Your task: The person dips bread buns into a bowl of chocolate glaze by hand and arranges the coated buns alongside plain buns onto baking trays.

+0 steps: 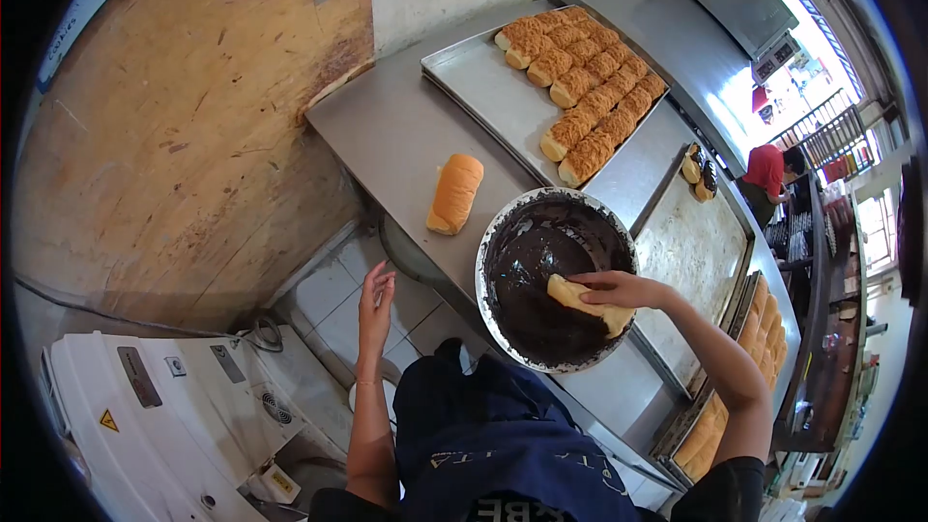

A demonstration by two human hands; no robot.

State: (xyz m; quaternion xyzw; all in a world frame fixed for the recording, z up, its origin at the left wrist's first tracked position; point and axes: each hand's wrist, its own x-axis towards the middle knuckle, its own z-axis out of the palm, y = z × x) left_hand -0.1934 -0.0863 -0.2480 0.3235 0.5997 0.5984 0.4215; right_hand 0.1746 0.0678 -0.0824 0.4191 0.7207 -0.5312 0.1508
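In my right hand [619, 289] is a pale bread roll [590, 303], gripped from above and held down in a round metal bowl [486, 314]. Dark chocolate-coloured spread [532, 275] coats the bowl's bottom and inner wall. The roll's underside is hidden, so I cannot tell how much spread is on it. My left hand [377, 298] hangs in the air left of the bowl, fingers apart and holding nothing. A golden-brown bread roll [454, 195] lies on the steel table just above and left of the bowl.
A tray [469, 72] of crumb-topped rolls [580, 87] stands behind the bowl. To the right, another tray [691, 242] carries dark-topped rolls [699, 174] at its far end. Plain rolls [764, 329] fill a tray at the right edge. A white machine [184, 406] stands lower left; a person in red [764, 169] works farther off.
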